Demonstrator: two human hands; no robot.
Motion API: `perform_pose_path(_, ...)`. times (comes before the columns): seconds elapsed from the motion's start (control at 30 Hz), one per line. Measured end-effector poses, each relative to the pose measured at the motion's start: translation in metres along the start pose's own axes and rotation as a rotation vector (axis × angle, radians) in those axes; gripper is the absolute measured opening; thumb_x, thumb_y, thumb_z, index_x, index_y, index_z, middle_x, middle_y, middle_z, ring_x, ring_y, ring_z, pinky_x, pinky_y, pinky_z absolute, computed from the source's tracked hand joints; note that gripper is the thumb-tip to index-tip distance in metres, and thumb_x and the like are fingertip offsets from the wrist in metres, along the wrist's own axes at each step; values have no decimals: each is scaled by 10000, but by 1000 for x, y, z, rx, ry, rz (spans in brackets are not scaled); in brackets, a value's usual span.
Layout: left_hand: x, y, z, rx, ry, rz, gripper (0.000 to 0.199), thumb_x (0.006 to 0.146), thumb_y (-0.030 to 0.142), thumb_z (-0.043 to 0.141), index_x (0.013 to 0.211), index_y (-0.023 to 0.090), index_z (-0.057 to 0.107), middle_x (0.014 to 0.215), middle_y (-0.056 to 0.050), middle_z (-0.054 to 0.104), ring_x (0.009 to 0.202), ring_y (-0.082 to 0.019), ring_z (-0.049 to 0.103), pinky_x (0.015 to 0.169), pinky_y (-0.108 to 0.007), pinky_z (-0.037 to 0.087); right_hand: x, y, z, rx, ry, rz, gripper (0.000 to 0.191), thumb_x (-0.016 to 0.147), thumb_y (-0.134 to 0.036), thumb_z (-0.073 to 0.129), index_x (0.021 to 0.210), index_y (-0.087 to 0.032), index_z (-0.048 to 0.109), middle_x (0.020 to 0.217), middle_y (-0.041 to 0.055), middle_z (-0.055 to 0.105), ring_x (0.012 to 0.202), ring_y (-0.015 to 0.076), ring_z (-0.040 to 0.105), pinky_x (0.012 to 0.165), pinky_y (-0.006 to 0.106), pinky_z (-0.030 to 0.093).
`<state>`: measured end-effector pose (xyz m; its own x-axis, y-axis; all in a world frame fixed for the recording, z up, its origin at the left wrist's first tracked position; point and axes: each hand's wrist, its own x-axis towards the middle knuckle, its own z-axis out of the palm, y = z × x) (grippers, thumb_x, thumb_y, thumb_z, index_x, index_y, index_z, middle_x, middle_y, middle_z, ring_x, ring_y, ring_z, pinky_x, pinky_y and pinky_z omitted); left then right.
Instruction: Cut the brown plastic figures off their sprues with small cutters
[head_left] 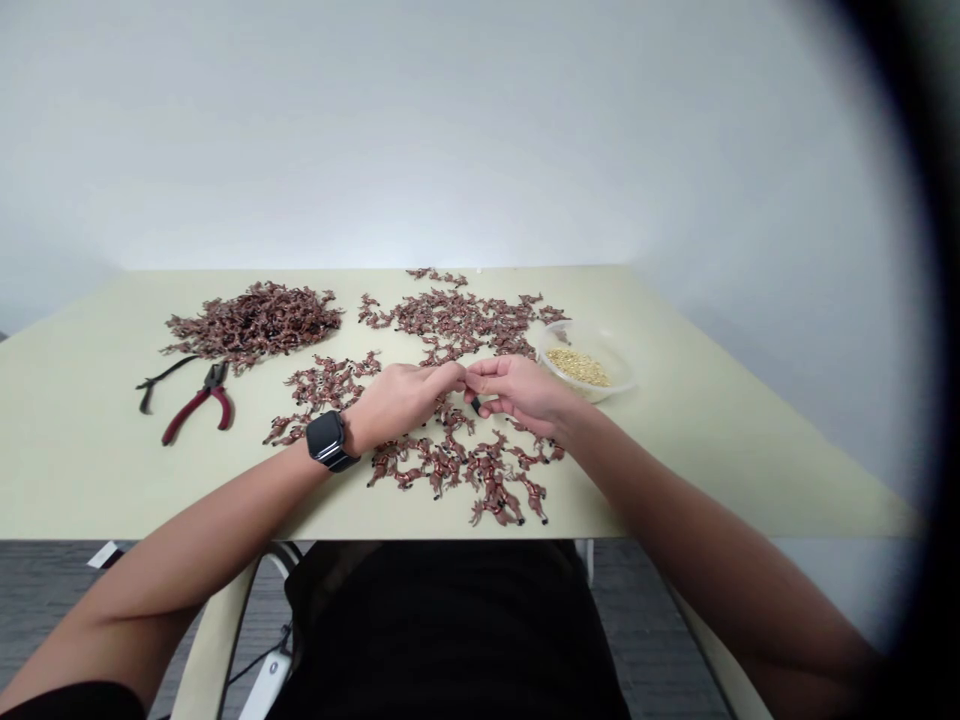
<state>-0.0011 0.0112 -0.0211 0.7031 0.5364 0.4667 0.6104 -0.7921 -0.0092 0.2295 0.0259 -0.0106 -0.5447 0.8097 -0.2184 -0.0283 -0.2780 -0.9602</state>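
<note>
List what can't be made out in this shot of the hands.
All in the head view:
- Small dark piece at the right hand: fingers cover most of it, shape unclear.
- Anything between the left hand and the right: fingers hide it.
- Small brown figures: too small to tell what they depict; those under the hands are hidden.
- Pale grains in the clear plastic bowl: too small to identify.

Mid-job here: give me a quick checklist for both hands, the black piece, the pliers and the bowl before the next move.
Right hand holding the black piece: ok, pinched at the fingertips.
Left hand holding anything: cannot tell, its fingertips meet the right hand's.
Pliers apart from the hands: ok, lying to the left.
Bowl upright: ok.
Figures on the table: ok, all in view.
</note>
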Motion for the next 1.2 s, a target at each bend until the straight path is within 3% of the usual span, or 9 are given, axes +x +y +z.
perform_pose_path(0.2,1,1,-1,63,75,113,338,975,15,377,1193,186,571,765,-13,714,606,-136,630,565,-257,408,1,2,-5,39,-49,15,247,770,-292,895,945,-146,799,946,77,695,847,147,619,643,239,507)
perform_pose_path(0.37,-2,0,2,-96,63,-9,279,950,37,424,1147,188,552,727,8,694,568,-125,605,529,-233,374,2,3,-10,6,-137,25,268,832,-328,863,1032,-163,793,1002,71,695,871,143,624,690,250,526)
perform_pose_path(0.77,-3,0,4,-238,-24,-109,202,953,126,490,1125,222,535,768,6,687,611,-144,620,576,-243,372,0,0,-11,-104,-192,19,285,849,-417,845,948,-165,753,889,32,643,716,108,537,653,272,498)
perform_pose_path(0.93,0,2,4,-260,-36,-265,175,1022,213,484,1192,228,520,684,25,615,566,-149,559,569,-245,361,-1,-3,-4,-304,23,-2,220,980,-390,698,885,-192,693,867,56,655,675,128,584,617,282,528)
perform_pose_path(1.03,1,2,5,-277,-43,-370,196,1004,175,464,1189,226,503,724,3,643,601,-168,576,585,-255,371,-3,-5,1,-236,52,7,180,1019,-312,627,885,-199,665,1000,105,706,790,169,639,629,298,569)
perform_pose_path(1.2,2,2,9,-252,-57,-421,288,967,124,416,1236,222,455,860,-39,694,638,-180,600,578,-266,364,-7,-5,9,-53,-122,28,100,992,-278,666,938,-194,653,1095,127,718,962,219,686,799,399,645)
